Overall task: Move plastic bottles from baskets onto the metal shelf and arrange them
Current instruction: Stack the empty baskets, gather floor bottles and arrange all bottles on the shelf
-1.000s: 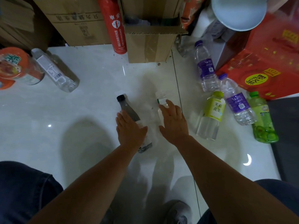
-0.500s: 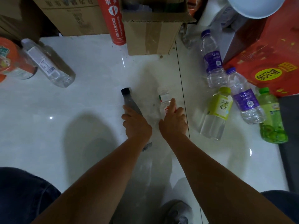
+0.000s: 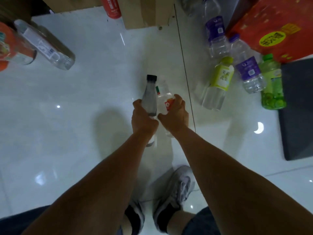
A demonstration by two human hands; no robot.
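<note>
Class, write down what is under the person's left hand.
The left hand grips a black-capped dark bottle: its neck shows past the hand, its base near the wrist. Its middle is covered by the hand.

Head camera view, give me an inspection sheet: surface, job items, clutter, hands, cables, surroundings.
Surface: glossy white tile floor.
Job's things: grey black-capped plastic bottle and clear red-labelled plastic bottle, both held; yellow-labelled bottle and green bottle lying right; large clear bottle lying left.
Clutter: orange-labelled container, left edge.
Grippers: left hand grips the grey bottle; right hand grips the clear one.
Cables: nothing seen.
Surroundings: cardboard box, red carton, dark mat.
</note>
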